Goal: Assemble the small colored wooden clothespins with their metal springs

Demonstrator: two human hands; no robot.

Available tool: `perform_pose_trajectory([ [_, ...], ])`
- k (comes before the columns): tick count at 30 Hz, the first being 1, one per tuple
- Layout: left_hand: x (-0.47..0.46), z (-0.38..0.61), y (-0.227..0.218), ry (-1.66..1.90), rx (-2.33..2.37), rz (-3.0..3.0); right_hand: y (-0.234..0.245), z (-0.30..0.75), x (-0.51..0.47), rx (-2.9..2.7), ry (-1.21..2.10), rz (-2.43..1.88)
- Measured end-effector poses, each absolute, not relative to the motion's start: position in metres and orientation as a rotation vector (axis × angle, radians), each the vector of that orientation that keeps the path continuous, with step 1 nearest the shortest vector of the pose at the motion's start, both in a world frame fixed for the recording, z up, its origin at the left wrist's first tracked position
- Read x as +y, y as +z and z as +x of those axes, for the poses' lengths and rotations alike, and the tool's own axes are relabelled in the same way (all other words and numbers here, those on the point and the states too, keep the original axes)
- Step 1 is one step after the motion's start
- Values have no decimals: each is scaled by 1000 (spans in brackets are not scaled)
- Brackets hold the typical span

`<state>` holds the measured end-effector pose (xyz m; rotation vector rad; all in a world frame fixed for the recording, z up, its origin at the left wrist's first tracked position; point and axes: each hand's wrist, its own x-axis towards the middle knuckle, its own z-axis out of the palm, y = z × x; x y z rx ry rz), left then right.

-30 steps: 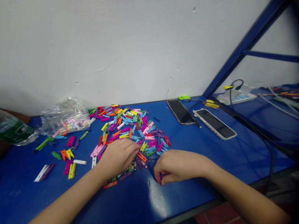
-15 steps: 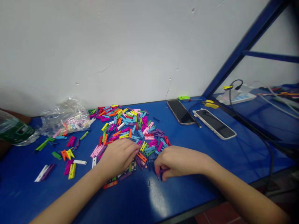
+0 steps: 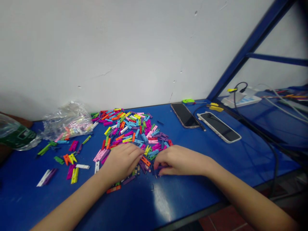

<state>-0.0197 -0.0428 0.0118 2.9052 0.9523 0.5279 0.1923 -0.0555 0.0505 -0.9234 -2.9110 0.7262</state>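
Clothespins, long axes in many directions

"What colour is the counter?"
"Deep blue; the clothespins towards its back edge are pink, purple, orange, yellow, green, light blue and white."
"And the phone nearest its right edge?"
"White rim, black screen."

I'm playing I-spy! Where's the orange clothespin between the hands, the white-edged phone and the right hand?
Orange clothespin (image 3: 145, 161): head view, middle of its body.
White-edged phone (image 3: 219, 127): head view, on its dark screen.
Right hand (image 3: 176, 159): head view, back of the hand.
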Motion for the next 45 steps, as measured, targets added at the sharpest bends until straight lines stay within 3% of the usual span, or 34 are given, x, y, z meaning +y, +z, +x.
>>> perform_pose_trajectory([
  [17,-44,-18,15,562,985,2909,43,191,-58,-2978,629,-878],
  [29,-68,-4,21,388,992,3052,45,189,-55,-2814,479,-898],
  [38,-61,-10,14,678,995,2986,43,189,-52,-2633,560,-854],
  [45,-60,-11,12,702,1034,2961,34,190,-47,-2220,710,-938],
])
